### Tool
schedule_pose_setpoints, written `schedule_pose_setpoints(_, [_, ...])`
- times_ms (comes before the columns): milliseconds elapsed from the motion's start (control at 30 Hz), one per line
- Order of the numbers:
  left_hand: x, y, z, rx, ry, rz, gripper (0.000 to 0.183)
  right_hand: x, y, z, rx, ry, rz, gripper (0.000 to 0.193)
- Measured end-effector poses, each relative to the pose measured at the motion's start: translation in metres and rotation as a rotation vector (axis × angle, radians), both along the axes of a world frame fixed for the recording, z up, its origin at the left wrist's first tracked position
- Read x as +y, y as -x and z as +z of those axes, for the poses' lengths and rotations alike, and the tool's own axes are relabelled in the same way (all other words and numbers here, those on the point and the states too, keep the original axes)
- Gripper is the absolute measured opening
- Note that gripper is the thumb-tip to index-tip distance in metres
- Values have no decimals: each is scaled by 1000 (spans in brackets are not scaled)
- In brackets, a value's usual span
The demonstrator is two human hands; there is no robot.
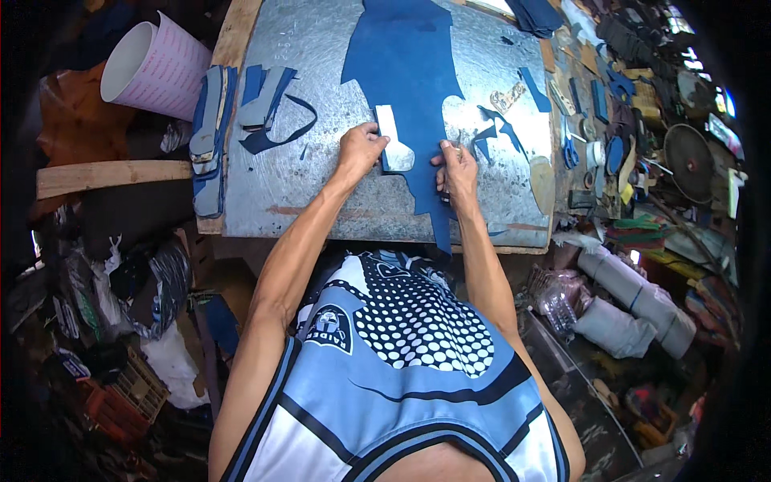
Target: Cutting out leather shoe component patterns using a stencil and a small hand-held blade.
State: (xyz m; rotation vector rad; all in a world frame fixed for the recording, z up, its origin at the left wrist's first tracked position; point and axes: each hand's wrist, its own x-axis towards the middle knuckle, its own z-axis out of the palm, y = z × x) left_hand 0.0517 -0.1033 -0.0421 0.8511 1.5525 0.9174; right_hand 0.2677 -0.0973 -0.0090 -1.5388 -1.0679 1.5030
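Note:
A sheet of blue leather-like material (401, 60) with irregular cut edges lies over the middle of a metal-topped table (321, 48). On its left edge rests a shiny pale template (391, 136), narrow at the far end and wider at the near end. My left hand (363, 151) is closed, its fingertips gripping the template's left side. To the right of the template, my right hand (458, 170) is curled at the sheet's right edge. Its fingers close round a small tool, mostly hidden, whose kind I cannot make out. A thin strip of the sheet hangs over the table's near edge.
Stacked blue cut pieces (210, 145) line the left edge, with more pieces (265, 96) beside them. Blue scraps (502, 132) lie at the right. Blue-handled scissors (570, 153) sit on the cluttered side bench. A pinkish roll (165, 68) stands far left; wrapped rolls (626, 281) lie lower right.

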Motion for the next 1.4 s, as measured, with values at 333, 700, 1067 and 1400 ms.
schedule_pose_setpoints(333, [-11,83,21,-355,63,-36,49,4,0,-3,1,79,-33,29])
schedule_pose_setpoints(700, [-14,2,35,-712,-26,98,41,8,4,52,0,-84,210,26])
schedule_pose_setpoints(1067, [-25,-43,22,233,-291,38,35,199,-197,45,-344,-329,92,27])
schedule_pose_setpoints(1400, [-25,-45,15,226,-200,83,41,266,-248,-21,-227,-9,-51,20])
